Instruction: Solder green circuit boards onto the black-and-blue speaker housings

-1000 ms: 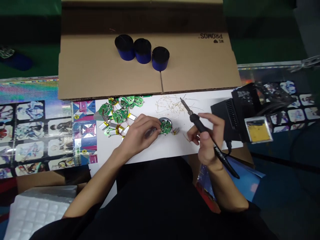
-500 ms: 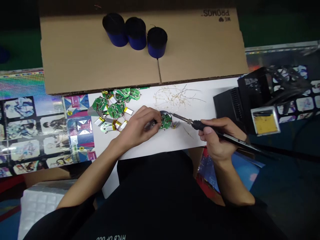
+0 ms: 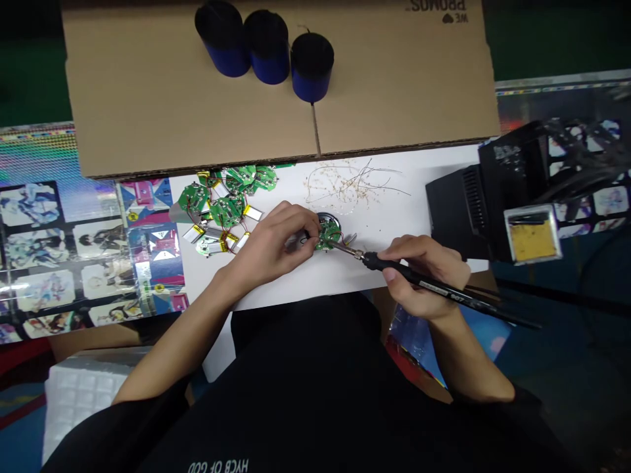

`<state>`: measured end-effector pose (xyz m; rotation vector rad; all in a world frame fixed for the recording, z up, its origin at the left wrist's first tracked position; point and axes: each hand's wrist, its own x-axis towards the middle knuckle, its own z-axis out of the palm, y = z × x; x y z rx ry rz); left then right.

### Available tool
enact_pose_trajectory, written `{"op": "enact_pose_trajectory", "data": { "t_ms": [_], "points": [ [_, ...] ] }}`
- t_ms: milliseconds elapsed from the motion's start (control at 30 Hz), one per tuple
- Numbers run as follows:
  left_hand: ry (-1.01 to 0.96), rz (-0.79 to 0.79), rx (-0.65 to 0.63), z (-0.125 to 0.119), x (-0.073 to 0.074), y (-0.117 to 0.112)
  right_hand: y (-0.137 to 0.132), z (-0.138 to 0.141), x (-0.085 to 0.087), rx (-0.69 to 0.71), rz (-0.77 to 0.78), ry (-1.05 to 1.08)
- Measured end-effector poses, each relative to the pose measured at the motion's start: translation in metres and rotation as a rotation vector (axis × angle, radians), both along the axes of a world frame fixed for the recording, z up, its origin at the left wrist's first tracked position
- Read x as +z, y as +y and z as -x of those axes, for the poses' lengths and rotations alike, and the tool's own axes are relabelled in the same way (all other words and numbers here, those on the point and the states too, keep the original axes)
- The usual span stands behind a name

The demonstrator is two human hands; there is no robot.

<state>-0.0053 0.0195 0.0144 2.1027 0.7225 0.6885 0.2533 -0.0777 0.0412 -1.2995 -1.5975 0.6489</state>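
Note:
My right hand [image 3: 428, 272] grips a black soldering iron [image 3: 409, 274]. The metal tip of the iron reaches down onto a round green circuit board [image 3: 326, 233], which has a dark ring around it and red wires. At the board's left edge my left hand [image 3: 283, 240] is closed in a pinch. A thin dark loop shows by its fingertips, but what they hold is too small to name. Left of this hand lies a pile of green circuit boards [image 3: 227, 209] with small silver and yellow battery packs [image 3: 253, 213] wired to them.
Three blue and black cylinders [image 3: 312, 69] stand on a large cardboard box [image 3: 197, 125] at the back. Thin wire clippings [image 3: 355, 184] lie on the white work surface [image 3: 394, 184]. A black soldering station [image 3: 461, 210] and a tray with a yellow sponge [image 3: 532, 240] are at right.
The soldering iron's tip has moved down and left from the ring's upper right edge onto the board. My left hand stays beside the board. The whole view has shifted slightly.

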Motion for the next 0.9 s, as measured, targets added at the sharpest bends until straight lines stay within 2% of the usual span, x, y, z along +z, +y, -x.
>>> {"op": "enact_pose_trajectory", "data": {
  "t_ms": [500, 600, 700, 800, 900],
  "points": [
    [-0.002, 0.000, 0.004, -0.001, -0.001, 0.000, 0.003, -0.001, -0.001, 0.029, 0.017, -0.015],
    [-0.008, 0.007, 0.005, -0.001, 0.000, 0.000, 0.000, -0.006, -0.002, -0.012, -0.046, 0.014],
    [-0.007, 0.015, 0.005, -0.001, 0.000, 0.000, -0.006, -0.007, -0.005, -0.135, -0.097, 0.059],
    [-0.003, 0.014, 0.003, -0.001, 0.000, 0.000, -0.012, 0.002, -0.009, -0.215, -0.026, 0.159],
    [0.000, 0.003, 0.003, -0.001, 0.000, 0.000, -0.015, 0.020, -0.016, -0.136, 0.050, 0.205]
  ]
}}
